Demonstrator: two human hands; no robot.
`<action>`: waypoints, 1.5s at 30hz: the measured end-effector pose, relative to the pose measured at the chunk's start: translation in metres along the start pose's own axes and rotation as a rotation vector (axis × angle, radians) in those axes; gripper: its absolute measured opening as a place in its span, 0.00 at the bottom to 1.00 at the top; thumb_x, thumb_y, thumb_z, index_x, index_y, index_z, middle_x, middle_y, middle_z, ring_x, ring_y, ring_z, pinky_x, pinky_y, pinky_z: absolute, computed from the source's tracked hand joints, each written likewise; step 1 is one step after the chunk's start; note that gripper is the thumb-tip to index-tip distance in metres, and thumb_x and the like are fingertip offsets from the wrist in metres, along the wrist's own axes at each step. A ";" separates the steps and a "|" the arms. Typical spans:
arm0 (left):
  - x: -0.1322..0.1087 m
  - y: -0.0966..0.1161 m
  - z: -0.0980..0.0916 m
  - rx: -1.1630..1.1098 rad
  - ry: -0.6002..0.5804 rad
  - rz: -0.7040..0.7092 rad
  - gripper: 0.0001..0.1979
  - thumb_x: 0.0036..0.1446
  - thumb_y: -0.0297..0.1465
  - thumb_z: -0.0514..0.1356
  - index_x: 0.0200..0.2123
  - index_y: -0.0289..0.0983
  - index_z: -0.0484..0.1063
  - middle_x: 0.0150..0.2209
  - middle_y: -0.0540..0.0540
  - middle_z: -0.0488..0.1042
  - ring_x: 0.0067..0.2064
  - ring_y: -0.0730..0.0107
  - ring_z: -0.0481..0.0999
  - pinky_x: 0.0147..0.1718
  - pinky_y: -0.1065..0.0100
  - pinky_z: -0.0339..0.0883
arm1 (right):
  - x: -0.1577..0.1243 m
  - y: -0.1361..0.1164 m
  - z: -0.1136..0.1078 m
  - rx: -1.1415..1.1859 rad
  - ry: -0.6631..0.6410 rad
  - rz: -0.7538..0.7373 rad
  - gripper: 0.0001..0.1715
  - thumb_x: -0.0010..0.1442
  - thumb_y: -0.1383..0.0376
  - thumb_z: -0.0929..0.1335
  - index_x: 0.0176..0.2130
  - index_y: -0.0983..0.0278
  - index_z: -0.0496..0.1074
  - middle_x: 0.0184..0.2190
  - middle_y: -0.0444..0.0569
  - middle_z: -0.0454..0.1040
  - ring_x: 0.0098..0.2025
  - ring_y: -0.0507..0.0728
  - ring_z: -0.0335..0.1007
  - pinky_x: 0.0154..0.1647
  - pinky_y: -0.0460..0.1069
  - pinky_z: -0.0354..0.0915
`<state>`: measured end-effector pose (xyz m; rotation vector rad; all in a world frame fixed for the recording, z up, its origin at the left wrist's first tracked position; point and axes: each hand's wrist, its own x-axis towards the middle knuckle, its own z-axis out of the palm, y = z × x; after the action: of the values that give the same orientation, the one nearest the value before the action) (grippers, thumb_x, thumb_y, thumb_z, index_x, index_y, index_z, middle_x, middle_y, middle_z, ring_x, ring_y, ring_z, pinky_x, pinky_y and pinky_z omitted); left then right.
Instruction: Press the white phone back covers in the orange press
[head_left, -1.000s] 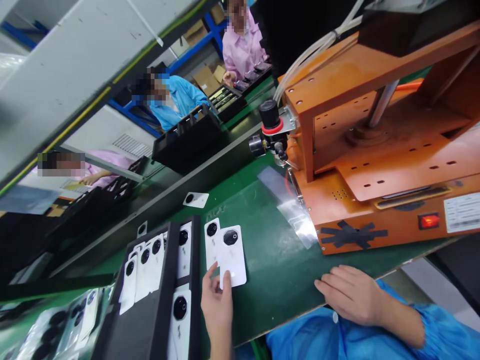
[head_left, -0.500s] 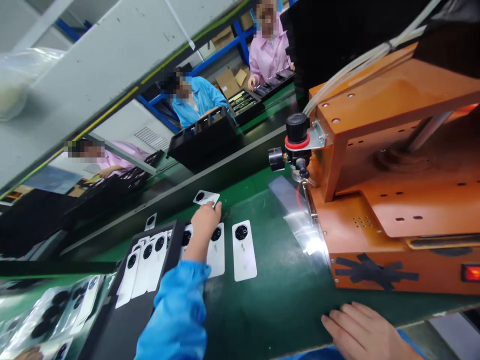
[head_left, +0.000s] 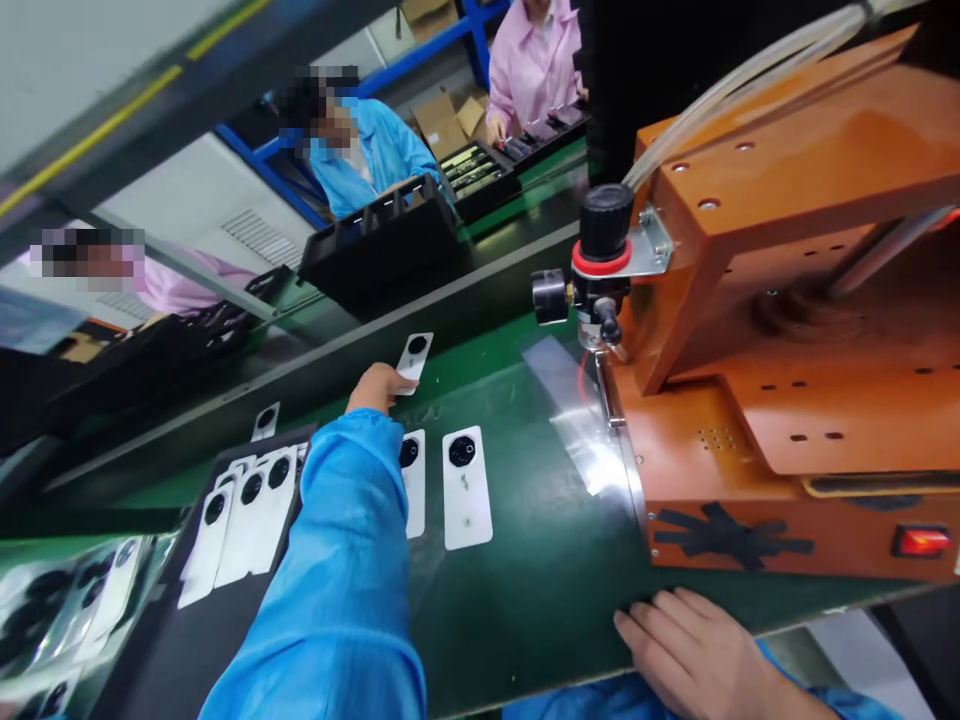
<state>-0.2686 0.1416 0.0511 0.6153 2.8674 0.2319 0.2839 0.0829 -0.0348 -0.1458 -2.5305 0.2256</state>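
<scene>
My left hand (head_left: 377, 386) reaches out over the bench and pinches the lower end of a white phone back cover (head_left: 418, 360) with a round black camera area. That cover stands near the long ledge, at a slant. Two more back covers lie on the green mat: one whole cover (head_left: 467, 500) and another (head_left: 416, 500) partly behind my sleeve. Several others overlap on a black tray (head_left: 187, 650) left of my arm. My right hand (head_left: 686, 645) lies flat at the bench's front edge, holding nothing.
An orange machine (head_left: 720, 470) with a pressure regulator (head_left: 604, 245) fills the right side. A clear plastic sheet (head_left: 574, 420) lies beside it. Another small back cover (head_left: 265, 422) leans near the ledge (head_left: 337, 345). Bagged covers (head_left: 82, 600) are at left. Several people work beyond.
My left hand has turned the back cover from lying crosswise to a more upright slant. The whole view has shifted, so the bench things appear further left. My right hand stays at the edge.
</scene>
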 end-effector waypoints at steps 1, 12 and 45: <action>-0.001 -0.003 -0.004 -0.009 -0.022 -0.034 0.19 0.65 0.39 0.62 0.54 0.35 0.71 0.52 0.41 0.74 0.49 0.61 0.77 0.47 0.54 0.76 | 0.001 0.000 -0.001 -0.002 -0.001 0.001 0.19 0.67 0.72 0.60 0.49 0.65 0.76 0.35 0.50 0.80 0.35 0.56 0.75 0.41 0.53 0.67; -0.098 0.022 0.006 -0.212 0.161 0.217 0.23 0.68 0.37 0.56 0.62 0.33 0.65 0.52 0.37 0.75 0.49 0.59 0.78 0.50 0.55 0.73 | 0.013 -0.003 -0.004 -0.060 0.015 0.036 0.13 0.69 0.68 0.63 0.46 0.65 0.76 0.30 0.48 0.75 0.34 0.53 0.69 0.38 0.49 0.63; -0.338 -0.010 0.068 -0.219 0.088 1.054 0.24 0.66 0.43 0.59 0.62 0.42 0.68 0.59 0.41 0.76 0.58 0.54 0.75 0.56 0.52 0.65 | 0.007 -0.014 -0.010 0.111 0.199 0.162 0.11 0.62 0.73 0.65 0.43 0.63 0.74 0.30 0.47 0.76 0.31 0.53 0.68 0.32 0.48 0.64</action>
<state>0.0450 -0.0019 0.0380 2.0113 2.2340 0.7019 0.2829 0.0714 -0.0197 -0.3134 -2.3036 0.3954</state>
